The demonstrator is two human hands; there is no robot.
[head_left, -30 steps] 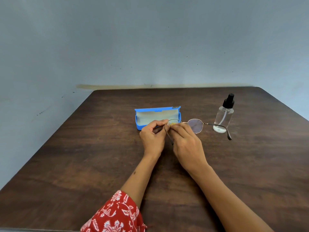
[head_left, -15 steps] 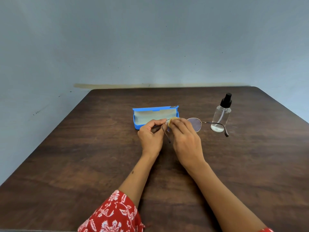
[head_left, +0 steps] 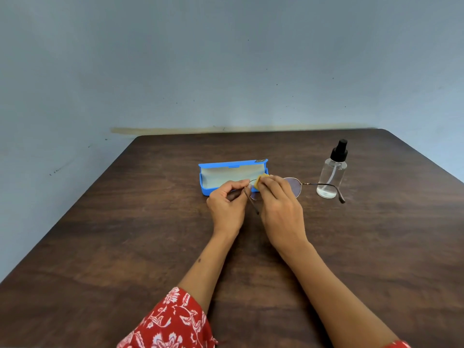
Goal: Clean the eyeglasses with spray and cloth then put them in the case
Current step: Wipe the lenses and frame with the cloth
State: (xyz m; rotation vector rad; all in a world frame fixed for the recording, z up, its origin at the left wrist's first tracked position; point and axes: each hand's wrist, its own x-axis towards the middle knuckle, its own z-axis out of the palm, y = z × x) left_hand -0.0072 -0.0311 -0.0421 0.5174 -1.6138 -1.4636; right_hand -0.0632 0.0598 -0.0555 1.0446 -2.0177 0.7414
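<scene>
Plain grey-blue wall behind, dark wooden table (head_left: 125, 247) in front, and everything is laid out near the middle of it. So, the wiping step is what's being done right now: the eyeglasses (head_left: 292, 186) are held up just above the table, in front of the open blue case (head_left: 226, 175). The frame is pinched by the left hand (head_left: 227, 204) at the left hinge, fingers curled around it, one temple hanging down between the hands. A small yellow cloth (head_left: 261, 180) is pinched against the left lens by the right hand (head_left: 281, 209), fingertips closed on it. The other lens is left uncovered, its temple sticking out towards the spray bottle (head_left: 331, 177), which is stood upright off to the right, well apart from the case.

Probably the next bit calls for the cloth to be shifted over to the right lens, with the grip on the frame kept light, since thin wire like that could easily be bent. After that the temples need to be folded before the case can be used.

Labels: none can be read. A small dark mark is seen on the case lid corner, too tiny to make out.
</scene>
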